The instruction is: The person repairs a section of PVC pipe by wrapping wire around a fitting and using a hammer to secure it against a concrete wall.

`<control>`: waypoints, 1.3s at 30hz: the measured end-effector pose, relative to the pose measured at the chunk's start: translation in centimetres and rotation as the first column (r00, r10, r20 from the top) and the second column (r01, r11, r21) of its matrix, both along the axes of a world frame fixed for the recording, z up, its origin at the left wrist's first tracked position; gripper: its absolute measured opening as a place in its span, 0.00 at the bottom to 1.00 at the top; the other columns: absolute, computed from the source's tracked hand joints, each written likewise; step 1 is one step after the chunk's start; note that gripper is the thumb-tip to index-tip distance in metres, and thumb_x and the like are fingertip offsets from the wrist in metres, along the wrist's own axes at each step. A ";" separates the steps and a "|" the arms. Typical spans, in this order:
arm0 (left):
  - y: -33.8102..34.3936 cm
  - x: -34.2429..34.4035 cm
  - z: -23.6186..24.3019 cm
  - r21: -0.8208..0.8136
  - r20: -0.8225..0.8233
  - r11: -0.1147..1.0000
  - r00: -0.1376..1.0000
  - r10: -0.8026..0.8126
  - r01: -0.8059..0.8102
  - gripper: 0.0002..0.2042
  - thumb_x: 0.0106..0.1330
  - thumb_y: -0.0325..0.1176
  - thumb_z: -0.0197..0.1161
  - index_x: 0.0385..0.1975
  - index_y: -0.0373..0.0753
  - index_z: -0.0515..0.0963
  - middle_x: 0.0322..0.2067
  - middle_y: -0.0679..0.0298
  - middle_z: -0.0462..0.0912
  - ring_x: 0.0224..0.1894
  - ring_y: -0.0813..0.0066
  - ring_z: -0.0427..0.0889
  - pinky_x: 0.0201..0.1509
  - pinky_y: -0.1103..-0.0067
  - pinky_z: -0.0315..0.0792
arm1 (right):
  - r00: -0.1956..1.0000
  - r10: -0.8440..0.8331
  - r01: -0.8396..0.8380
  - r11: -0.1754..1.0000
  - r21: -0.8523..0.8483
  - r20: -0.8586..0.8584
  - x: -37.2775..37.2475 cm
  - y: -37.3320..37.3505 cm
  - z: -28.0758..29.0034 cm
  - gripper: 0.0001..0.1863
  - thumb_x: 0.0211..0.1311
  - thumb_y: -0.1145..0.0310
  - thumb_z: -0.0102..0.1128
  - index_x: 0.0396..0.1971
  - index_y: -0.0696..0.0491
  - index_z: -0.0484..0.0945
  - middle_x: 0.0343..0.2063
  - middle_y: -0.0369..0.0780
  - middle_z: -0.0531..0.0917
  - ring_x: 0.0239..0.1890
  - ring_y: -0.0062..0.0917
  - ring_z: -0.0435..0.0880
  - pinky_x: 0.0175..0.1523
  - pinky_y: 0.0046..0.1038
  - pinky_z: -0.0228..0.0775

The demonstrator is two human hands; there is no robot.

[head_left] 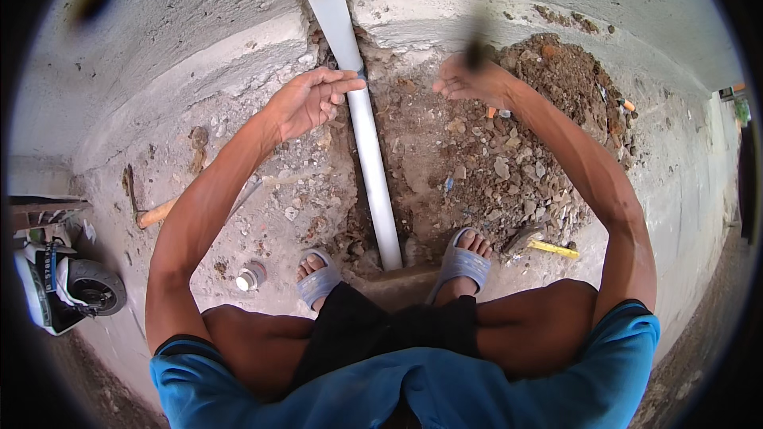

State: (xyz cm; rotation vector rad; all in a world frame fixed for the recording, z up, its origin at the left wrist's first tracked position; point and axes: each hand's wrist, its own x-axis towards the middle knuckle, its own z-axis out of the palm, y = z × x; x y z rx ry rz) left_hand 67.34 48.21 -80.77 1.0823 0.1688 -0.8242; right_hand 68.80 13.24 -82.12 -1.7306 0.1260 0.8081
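Note:
A white plastic pipe [373, 167] lies in a narrow trench between my feet. At its far end it meets a wider grey pipe [327, 8] that comes down through a gap broken in the wall, with a bluish band at the joint. My left hand [314, 99] is at this joint, fingers stretched out and the fingertips over the pipe; whether they touch it I cannot tell. To the right of the pipe, my right hand [469, 82] hangs in the air with its fingers bent together. A dark blur covers part of it, and anything between the fingertips is hidden.
A heap of soil and rubble [548, 111] lies against the wall at right. A yellow-handled hammer [552, 249] is near my right foot. Left are a wooden-handled tool [157, 213] and a small can [251, 276]. A motorbike [71, 282] stands far left.

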 end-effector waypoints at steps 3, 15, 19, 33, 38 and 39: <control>0.2 0.1 0.4 -0.104 -0.017 0.994 1.000 -0.020 0.018 0.24 0.74 0.34 0.47 0.63 0.22 0.64 0.58 0.45 0.77 0.26 0.88 0.77 0.24 0.92 0.76 | 0.991 0.070 -0.062 0.996 -0.069 0.116 -0.1 2.2 1.5 0.14 0.73 0.65 0.55 0.52 0.55 0.78 0.38 0.38 0.83 0.37 0.20 0.79 0.46 0.25 0.74; -1.2 0.9 4.1 -0.220 0.204 0.973 0.972 0.117 -0.071 0.23 0.80 0.37 0.49 0.65 0.26 0.63 0.53 0.48 0.81 0.45 0.77 0.86 0.50 0.85 0.85 | 0.967 0.043 -0.053 0.998 0.033 0.249 -1.0 7.1 4.4 0.15 0.74 0.68 0.46 0.46 0.60 0.80 0.33 0.38 0.82 0.41 0.23 0.78 0.51 0.28 0.72; -0.5 1.3 3.5 -0.176 0.298 0.984 0.951 0.085 -0.033 0.23 0.79 0.41 0.53 0.65 0.30 0.66 0.51 0.54 0.81 0.51 0.75 0.84 0.56 0.81 0.84 | 0.809 0.348 -0.220 0.927 -0.304 0.474 -1.5 8.1 5.6 0.16 0.74 0.66 0.48 0.54 0.55 0.78 0.39 0.38 0.86 0.48 0.27 0.81 0.61 0.35 0.69; -2.5 1.0 2.7 0.070 0.429 0.998 0.903 -0.030 0.000 0.19 0.79 0.49 0.52 0.49 0.38 0.75 0.45 0.57 0.82 0.50 0.68 0.85 0.54 0.75 0.84 | 0.726 0.100 0.011 0.988 -0.157 0.680 1.1 6.4 7.0 0.17 0.67 0.55 0.66 0.49 0.49 0.84 0.43 0.42 0.89 0.50 0.33 0.84 0.57 0.44 0.72; -1.5 1.0 2.7 0.184 0.462 0.982 0.886 -0.041 -0.050 0.18 0.79 0.48 0.52 0.50 0.38 0.75 0.32 0.67 0.82 0.33 0.79 0.86 0.36 0.87 0.83 | 0.720 0.075 0.030 0.990 -0.139 0.689 0.3 8.4 9.6 0.18 0.68 0.57 0.66 0.48 0.56 0.82 0.38 0.40 0.87 0.40 0.23 0.84 0.48 0.26 0.79; -1.5 1.0 2.7 0.208 0.463 0.978 0.884 -0.068 -0.033 0.18 0.79 0.48 0.51 0.51 0.38 0.75 0.32 0.66 0.82 0.33 0.79 0.86 0.36 0.87 0.83 | 0.722 0.067 0.026 0.992 -0.124 0.689 0.4 8.5 9.4 0.18 0.68 0.58 0.66 0.48 0.57 0.82 0.38 0.41 0.87 0.39 0.23 0.84 0.47 0.26 0.79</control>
